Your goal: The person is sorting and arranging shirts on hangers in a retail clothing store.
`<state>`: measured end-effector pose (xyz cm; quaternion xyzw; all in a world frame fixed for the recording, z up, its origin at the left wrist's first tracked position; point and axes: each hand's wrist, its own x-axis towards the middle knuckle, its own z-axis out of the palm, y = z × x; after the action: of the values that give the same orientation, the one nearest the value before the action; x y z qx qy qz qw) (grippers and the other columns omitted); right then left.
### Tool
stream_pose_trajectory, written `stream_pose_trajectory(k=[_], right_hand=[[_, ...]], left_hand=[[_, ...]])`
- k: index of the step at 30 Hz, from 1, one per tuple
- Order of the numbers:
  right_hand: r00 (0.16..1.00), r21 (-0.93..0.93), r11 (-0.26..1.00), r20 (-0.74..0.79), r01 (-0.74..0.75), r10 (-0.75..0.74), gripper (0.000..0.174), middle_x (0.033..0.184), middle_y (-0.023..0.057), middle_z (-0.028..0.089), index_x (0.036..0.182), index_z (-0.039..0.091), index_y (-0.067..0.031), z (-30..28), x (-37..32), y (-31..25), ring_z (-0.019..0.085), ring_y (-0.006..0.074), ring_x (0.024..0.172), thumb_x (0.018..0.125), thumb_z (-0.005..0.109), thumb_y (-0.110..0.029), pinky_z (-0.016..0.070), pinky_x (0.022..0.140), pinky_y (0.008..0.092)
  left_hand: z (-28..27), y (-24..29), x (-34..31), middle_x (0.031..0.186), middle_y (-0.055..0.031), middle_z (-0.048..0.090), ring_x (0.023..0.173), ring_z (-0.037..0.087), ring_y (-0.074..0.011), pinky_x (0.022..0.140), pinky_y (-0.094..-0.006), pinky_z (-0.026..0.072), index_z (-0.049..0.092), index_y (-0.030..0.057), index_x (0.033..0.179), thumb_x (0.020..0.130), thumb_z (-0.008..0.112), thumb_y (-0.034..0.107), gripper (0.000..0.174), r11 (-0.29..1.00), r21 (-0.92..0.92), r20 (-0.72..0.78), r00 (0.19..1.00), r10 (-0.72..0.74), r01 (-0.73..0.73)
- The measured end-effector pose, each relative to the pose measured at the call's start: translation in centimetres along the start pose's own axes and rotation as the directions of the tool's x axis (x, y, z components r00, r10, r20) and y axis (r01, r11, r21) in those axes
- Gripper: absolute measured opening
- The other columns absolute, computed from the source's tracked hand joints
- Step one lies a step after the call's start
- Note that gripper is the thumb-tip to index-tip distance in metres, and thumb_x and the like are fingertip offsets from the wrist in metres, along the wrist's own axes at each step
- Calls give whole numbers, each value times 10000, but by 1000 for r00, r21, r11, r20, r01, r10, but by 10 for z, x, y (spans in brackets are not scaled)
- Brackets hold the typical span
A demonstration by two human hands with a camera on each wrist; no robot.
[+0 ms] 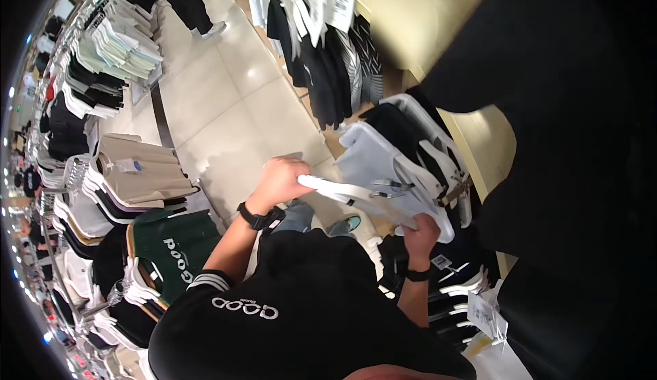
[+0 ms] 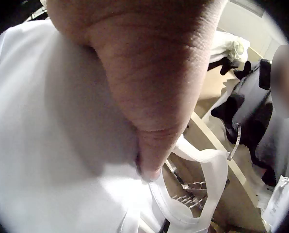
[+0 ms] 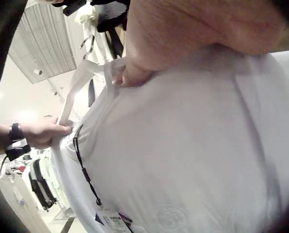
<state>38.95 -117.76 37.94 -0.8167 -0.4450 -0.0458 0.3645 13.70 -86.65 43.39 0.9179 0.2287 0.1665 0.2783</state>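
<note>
A white T-shirt [image 3: 183, 145] hangs on a white hanger [image 3: 75, 94] between my two hands. My left hand [image 1: 280, 178] grips one shoulder end of the hanger and shirt. In the left wrist view its thumb [image 2: 152, 155] presses on the white fabric beside the collar. My right hand [image 1: 422, 233] pinches the opposite shoulder, its thumb close to the neckline in the right wrist view. From the collar a paper tag [image 3: 113, 221] dangles on a black cord. The hanger's metal hook [image 2: 236, 141] sticks up from its middle, holding onto nothing. Other fingers are hidden behind the cloth.
At the left stands a rack with a beige shirt [image 1: 140, 171] and a green shirt [image 1: 174, 253]. Dark garments [image 1: 328, 72] hang ahead on the right. More hangers [image 1: 472, 284] lie close by my right arm. A person [image 1: 185, 3] stands farther off on the tiled floor [image 1: 219, 106].
</note>
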Motion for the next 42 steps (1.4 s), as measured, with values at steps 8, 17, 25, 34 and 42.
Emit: stream_pose_trajectory(k=[8,17,25,34,42], right_hand=[[976,79,989,168,127,-139,300,750,141,673,781,670,-51,61,75,-102,678,380,726,624,921,-97,519,633,446],[899,172,937,276,303,-341,313,683,103,628,694,638,-77,165,148,-212,647,343,670,703,905,-239,489,588,434],[856,228,913,329,338,-399,340,682,85,635,700,648,-80,232,183,-273,657,328,680,701,926,-277,501,592,428],[859,257,924,361,282,-362,320,689,84,626,701,643,-82,301,252,-284,655,318,676,722,906,-263,502,590,419],[878,286,916,310,280,-365,291,696,108,628,693,628,-61,367,364,-296,646,343,668,687,892,-185,482,584,423]], left_hand=[[-73,-66,-56,671,-83,636,677,667,-326,601,-430,511,679,107,668,691,881,280,268,969,18,-194,951,-239,247],[-138,-164,-124,697,-112,642,661,642,-349,591,-441,490,683,82,698,694,903,299,309,898,-31,-327,845,-424,439],[-174,-225,-150,712,-112,658,661,646,-347,583,-425,492,680,81,705,707,901,319,325,855,-48,-358,790,-497,516],[-198,-291,-87,696,-131,656,659,645,-357,589,-432,490,690,57,712,720,905,281,311,816,-109,-294,765,-573,568],[-258,-347,17,667,-135,618,623,608,-374,563,-440,470,630,59,662,751,897,350,405,824,3,-335,777,-534,567]])
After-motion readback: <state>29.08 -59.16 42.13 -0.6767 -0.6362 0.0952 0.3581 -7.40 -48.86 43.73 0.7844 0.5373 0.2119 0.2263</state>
